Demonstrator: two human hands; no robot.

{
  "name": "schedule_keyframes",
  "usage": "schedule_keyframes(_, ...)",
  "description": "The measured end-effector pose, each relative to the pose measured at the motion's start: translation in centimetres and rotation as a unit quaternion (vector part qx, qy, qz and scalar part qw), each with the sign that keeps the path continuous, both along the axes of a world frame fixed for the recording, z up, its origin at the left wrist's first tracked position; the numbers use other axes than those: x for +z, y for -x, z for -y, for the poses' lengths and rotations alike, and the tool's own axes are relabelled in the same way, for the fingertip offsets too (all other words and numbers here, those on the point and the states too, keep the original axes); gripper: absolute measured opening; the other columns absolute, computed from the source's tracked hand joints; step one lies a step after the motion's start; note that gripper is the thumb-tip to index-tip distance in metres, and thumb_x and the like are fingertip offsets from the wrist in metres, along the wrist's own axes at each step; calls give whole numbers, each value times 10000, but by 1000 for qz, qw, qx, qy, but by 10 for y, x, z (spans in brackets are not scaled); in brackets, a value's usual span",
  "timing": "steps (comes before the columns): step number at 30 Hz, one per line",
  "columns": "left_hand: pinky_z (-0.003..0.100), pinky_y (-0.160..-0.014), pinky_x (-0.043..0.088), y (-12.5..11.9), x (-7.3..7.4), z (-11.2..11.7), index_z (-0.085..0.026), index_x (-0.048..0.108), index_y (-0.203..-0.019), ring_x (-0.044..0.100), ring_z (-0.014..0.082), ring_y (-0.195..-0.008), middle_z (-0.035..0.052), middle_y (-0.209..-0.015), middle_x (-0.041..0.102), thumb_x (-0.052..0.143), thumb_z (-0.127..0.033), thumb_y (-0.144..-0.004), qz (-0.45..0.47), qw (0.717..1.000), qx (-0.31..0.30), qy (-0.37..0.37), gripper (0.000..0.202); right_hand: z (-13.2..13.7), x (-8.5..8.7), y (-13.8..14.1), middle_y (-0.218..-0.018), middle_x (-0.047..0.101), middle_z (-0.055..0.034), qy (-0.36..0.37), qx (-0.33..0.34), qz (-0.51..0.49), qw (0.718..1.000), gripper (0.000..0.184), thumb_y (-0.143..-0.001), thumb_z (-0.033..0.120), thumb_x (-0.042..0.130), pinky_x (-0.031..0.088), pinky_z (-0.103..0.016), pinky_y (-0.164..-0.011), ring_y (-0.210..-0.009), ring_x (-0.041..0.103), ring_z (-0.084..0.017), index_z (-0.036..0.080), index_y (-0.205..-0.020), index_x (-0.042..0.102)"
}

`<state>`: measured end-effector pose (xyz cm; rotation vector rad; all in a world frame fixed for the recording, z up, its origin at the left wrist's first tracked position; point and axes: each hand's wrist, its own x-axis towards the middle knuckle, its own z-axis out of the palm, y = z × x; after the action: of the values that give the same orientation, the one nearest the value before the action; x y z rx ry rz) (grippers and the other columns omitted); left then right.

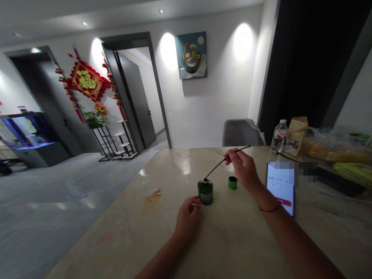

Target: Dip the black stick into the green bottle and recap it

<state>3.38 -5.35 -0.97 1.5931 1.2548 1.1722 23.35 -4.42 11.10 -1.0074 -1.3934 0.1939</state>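
Observation:
A dark green glass bottle (pixel 205 192) stands on the marble table top (pixel 232 240), its neck open. My right hand (pixel 242 169) pinches a thin black rod (pixel 223 159), and the rod's far end reaches down to the bottle's mouth. My left hand (pixel 187 221) rests just in front of the bottle, its fingers pinched on a small white stick (pixel 196 204). The fingertips nearly touch the bottle's side. A green bottle cap (pixel 232 183) sits on the table to the right of the bottle, below my right hand.
A smartphone (pixel 280 188) with a lit screen lies right of my right wrist. A water bottle (pixel 279 135), a paper bag (pixel 296 135) and plastic bags (pixel 334 149) stand behind it. An orange stain (pixel 152 198) marks the table. The table's left edge drops to the floor.

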Motion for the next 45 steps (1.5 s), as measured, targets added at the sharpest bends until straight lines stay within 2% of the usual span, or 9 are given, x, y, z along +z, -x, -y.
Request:
schedule_keyframes(4,291,-697,458,0,0,0,-172,557,-697,591,147,-735,72,-1053,614,466,-242,-684,-1,1000,0,2,115,-4,-5,0,-671,590,-28,30,33,21,999,360,-835,443,383,443,-240,-579,-586,556,-116,149,-757,576)
schedule_keyframes(9,288,-697,455,0,1,0,-175,559,-680,589,138,-723,65,-1047,616,451,-241,-682,-5,1000,3,1,127,-14,-16,-4,-744,601,-30,147,106,76,981,347,-744,414,533,445,-236,-543,-581,553,-110,152,-967,577)
schedule_keyframes(13,287,-694,456,-1,3,1,-174,556,-679,587,137,-713,69,-1046,613,451,-243,-681,-4,1000,3,3,125,-25,-23,-22,-756,584,-32,207,161,-7,965,408,-692,440,567,463,-245,-529,-562,560,-106,136,-964,561)
schedule_keyframes(16,291,-692,457,-1,3,1,-172,553,-683,587,139,-709,74,-1042,614,449,-244,-684,-3,1000,4,3,126,-35,-33,-33,-740,577,-34,230,130,-59,963,360,-739,452,484,464,-248,-523,-533,546,-96,132,-883,563)
schedule_keyframes(20,297,-698,460,-1,2,1,-172,550,-697,591,142,-713,76,-1057,613,456,-245,-679,-4,1000,6,6,120,-42,-52,-32,-766,580,-44,288,103,41,951,290,-718,358,542,444,-232,-540,-580,547,-101,124,-886,562)
schedule_keyframes(25,285,-713,464,-1,1,0,-180,558,-782,603,142,-740,57,-1021,635,437,-197,-683,-11,1000,-1,8,158,-34,-74,-9,-1087,532,-125,400,244,163,869,776,-478,316,761,470,-289,-717,-887,565,-187,133,-1155,428)
schedule_keyframes(28,281,-774,454,0,0,-1,-177,572,-807,606,150,-837,50,-994,648,407,-133,-669,-18,1000,-2,4,219,-33,-86,8,-1130,515,-132,393,283,145,863,906,-446,337,779,443,-320,-810,-982,539,-207,140,-1214,341)
schedule_keyframes(36,318,-910,381,5,-2,-3,-193,596,-824,563,173,-985,35,-989,652,406,-96,-625,-45,999,17,-19,292,-40,-118,30,-1050,568,-79,312,268,63,909,719,-450,299,771,402,-360,-875,-994,532,-240,142,-1067,437)
schedule_keyframes(45,319,-881,389,9,-2,-10,-176,596,-822,556,191,-984,54,-989,643,423,-156,-660,-26,999,46,16,238,-41,-121,30,-991,607,-56,318,328,10,889,657,-431,245,771,430,-382,-840,-951,562,-242,154,-1020,494)
